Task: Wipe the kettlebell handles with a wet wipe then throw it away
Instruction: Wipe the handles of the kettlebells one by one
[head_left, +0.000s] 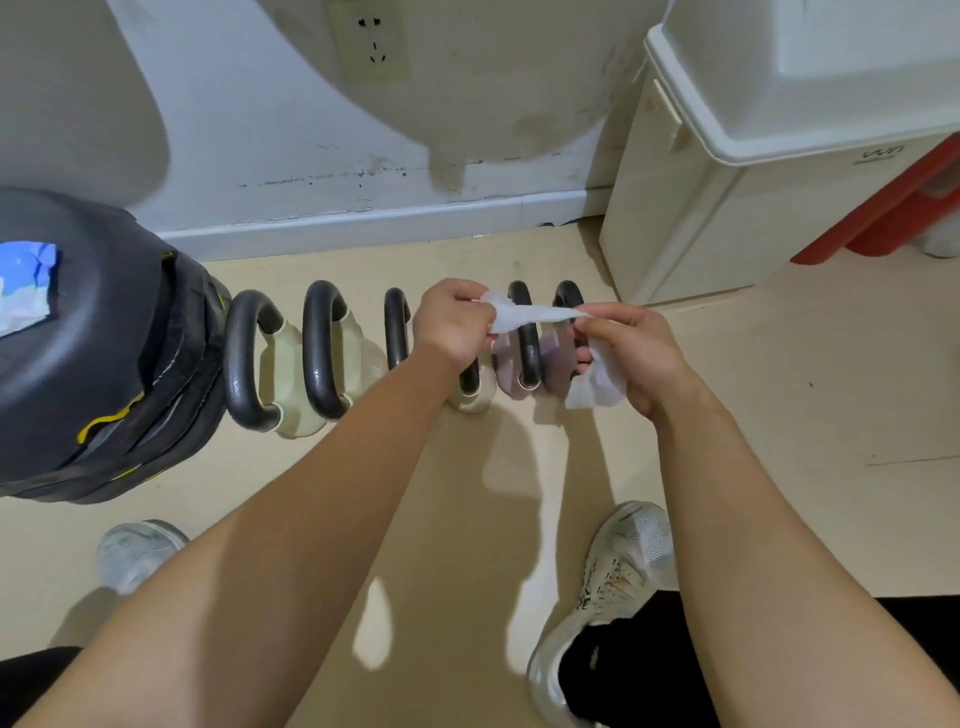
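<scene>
- Head view, looking down: both bare forearms reached forward over a beige floor (779, 364) toward a row of kettlebells (291, 374) that stood along the wall's baseboard (363, 223).
- Five dark, glossy kettlebell handles (316, 353) were counted, side by side. The bodies on the left of the row were cream, the two on the right mauve-brown.
- The wet wipe (524, 314) was held in the air just above the right part of the row, pulled into a narrow strip between the two hands. It did not appear to touch any handle.
- Left hand (454, 325): fingers curled, thumb and fingertips pinching the left end of the wipe. This hand and its wrist covered most of the third kettlebell.
- Right hand (636, 358): thumb and forefinger pinched the other end of the strip. The rest of the wipe hung crumpled below the curled fingers.
- Far left: a black stack of rounded items with yellow markings (130, 364), touching or nearly touching the first handle. A blue-and-white packet (26, 291) lay on top; its type could not be told.
- Upper right: a cream-white plastic container (727, 171) stood against the wall, with a red object (893, 208) just behind it.
- A wall socket (371, 41) sat high on the scuffed wall.
- Lower frame: two pale sneakers, the left shoe (137, 553) and the right shoe (623, 561), were planted on the floor below the arms.
</scene>
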